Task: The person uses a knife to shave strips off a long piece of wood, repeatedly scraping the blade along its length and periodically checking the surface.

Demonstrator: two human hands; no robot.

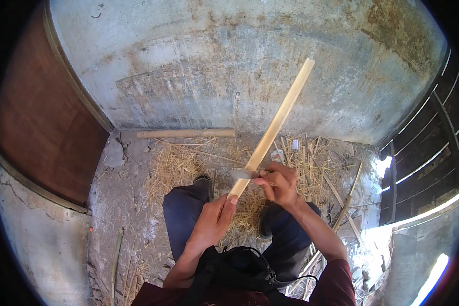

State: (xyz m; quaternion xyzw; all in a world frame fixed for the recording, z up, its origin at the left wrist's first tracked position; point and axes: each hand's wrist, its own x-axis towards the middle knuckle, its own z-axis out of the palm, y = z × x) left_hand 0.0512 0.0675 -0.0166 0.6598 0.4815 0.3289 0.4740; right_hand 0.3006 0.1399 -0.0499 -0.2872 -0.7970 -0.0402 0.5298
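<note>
A long, pale split bamboo strip (281, 116) slants up and away to the right from between my knees. My left hand (215, 220) is closed round its near end, thumb on top. In my right hand (279, 183) is a knife (243, 174), gripped between thumb and fingers. Its grey blade lies across the strip, a little beyond my left hand. The knife's handle is mostly hidden in my right hand.
Straw-like shavings (171, 168) cover the floor around my feet. A bamboo pole (186, 133) lies along the stained wall (188, 76). Thin sticks (348, 199) lie to the right, another stick (117, 265) to the left. A brown door panel (51, 112) stands at left, dark slats (428, 148) at right.
</note>
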